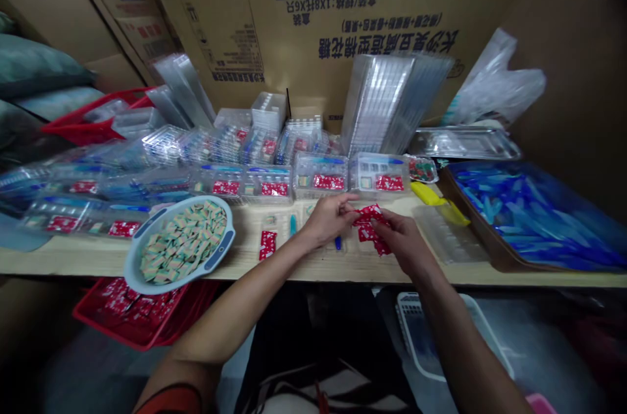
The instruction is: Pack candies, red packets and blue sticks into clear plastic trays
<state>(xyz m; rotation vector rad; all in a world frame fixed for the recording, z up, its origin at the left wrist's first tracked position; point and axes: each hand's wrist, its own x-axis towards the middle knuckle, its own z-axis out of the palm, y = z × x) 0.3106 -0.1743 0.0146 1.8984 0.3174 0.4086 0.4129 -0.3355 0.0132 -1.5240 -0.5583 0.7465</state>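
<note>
Red patterned packets [369,215] are between my two hands, over the front of the wooden table. My left hand [329,219] pinches the left edge of a packet with thumb and forefinger. Several packets are held by my right hand [399,234], its fingers closed on their right side. Under my hands lies a clear plastic tray, mostly hidden, with a blue stick-like piece [337,243] showing. To the left, another clear tray [279,221] holds a red packet [267,245] and a teal piece [292,224].
A bowl [230,241] of small wrapped pieces stands left; a red basket [147,339] of red packets is below. Filled clear trays [321,169] line the back, before stacked empty trays [372,100]. A box [494,260] of blue pieces and a yellow item [431,194] are right.
</note>
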